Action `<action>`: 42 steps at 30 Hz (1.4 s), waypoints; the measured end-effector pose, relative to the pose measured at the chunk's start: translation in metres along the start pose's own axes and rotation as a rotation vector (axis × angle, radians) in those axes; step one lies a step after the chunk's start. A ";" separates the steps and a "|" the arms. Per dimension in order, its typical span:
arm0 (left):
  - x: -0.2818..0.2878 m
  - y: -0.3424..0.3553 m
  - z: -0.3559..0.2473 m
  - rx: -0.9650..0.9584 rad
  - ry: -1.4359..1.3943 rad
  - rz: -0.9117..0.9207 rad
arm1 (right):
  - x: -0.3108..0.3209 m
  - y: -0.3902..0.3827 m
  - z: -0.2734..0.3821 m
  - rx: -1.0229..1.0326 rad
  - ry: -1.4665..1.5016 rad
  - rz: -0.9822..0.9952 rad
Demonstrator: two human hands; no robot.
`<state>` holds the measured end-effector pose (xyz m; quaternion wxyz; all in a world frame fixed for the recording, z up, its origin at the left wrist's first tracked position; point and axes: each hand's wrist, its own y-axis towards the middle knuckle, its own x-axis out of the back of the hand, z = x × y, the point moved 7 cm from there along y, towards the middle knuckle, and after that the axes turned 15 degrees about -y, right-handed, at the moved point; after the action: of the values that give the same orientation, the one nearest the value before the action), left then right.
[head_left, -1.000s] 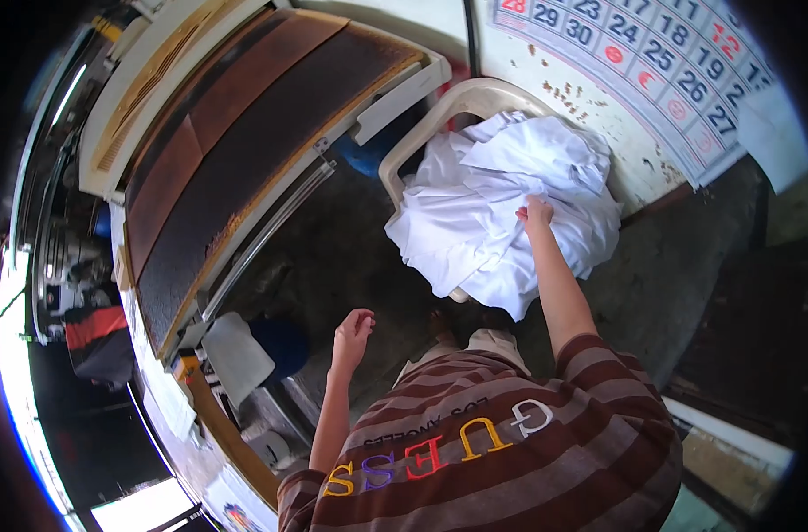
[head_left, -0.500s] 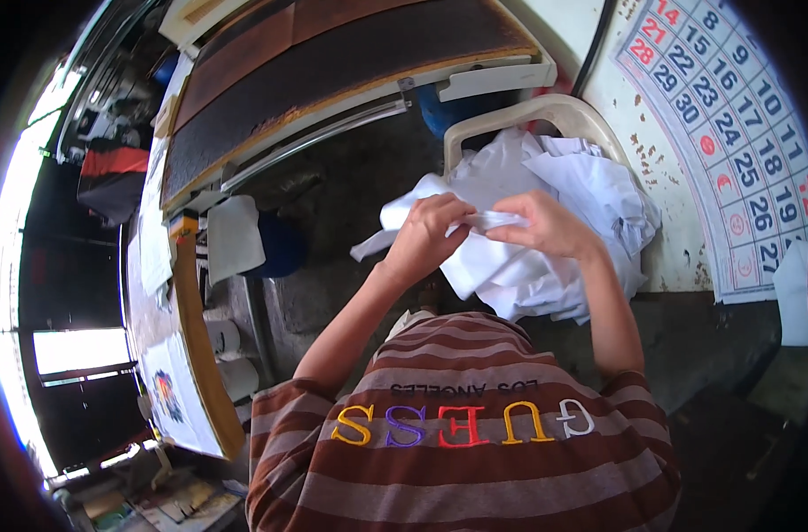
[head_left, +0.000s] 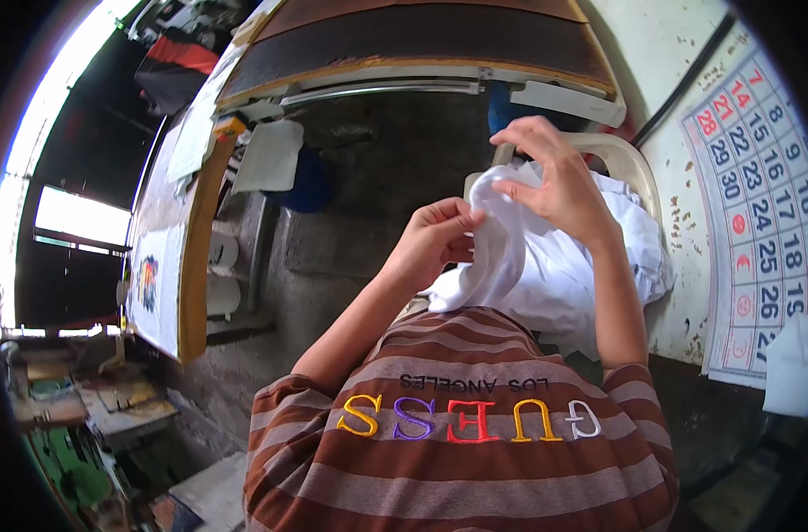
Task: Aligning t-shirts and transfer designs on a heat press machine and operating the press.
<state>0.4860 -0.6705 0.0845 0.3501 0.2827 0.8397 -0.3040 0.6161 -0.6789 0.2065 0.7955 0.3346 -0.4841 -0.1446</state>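
Observation:
A piece of white cloth (head_left: 494,260) hangs from my left hand (head_left: 432,241), whose thumb and fingers pinch it near its upper edge. My right hand (head_left: 565,188) is raised on the other side of that cloth. Its thumb and fingers are spread apart, with the thumb tip close to or touching the top fold; I cannot tell which. Behind and beneath lies a heap of white cloth (head_left: 574,282), piled on a beige plastic chair (head_left: 642,160) and partly hidden by my right hand and forearm.
Ahead stands a table with a dark, worn top (head_left: 422,40) and a wooden edge. A wood-edged table (head_left: 192,301) on the left bears a white printed cloth (head_left: 156,288). The wall at right carries a large calendar (head_left: 752,222). A blue container (head_left: 308,182) stands on the floor.
My right hand has let go of the cloth, risen and spread its fingers. The left hand still pinches the cloth, which now hangs lower toward my body. The view has turned.

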 end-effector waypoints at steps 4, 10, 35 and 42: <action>0.020 -0.014 -0.008 -0.199 -0.288 -0.127 | -0.016 -0.018 0.016 -0.189 0.212 0.209; 0.021 -0.039 -0.014 -0.437 -0.327 -0.155 | -0.036 -0.045 0.065 -0.006 0.151 0.089; 0.210 -0.130 -0.175 -0.707 -0.426 -0.135 | -0.206 -0.035 -0.001 -1.095 1.627 0.017; 0.365 -0.301 -0.282 -1.094 0.373 -0.689 | -0.132 -0.089 -0.144 -1.322 0.975 -0.459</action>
<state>-0.0550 -0.5722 0.0619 0.1748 -0.1718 0.9614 0.1248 0.6850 -0.6146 0.0136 0.8978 -0.0837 0.1764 -0.3949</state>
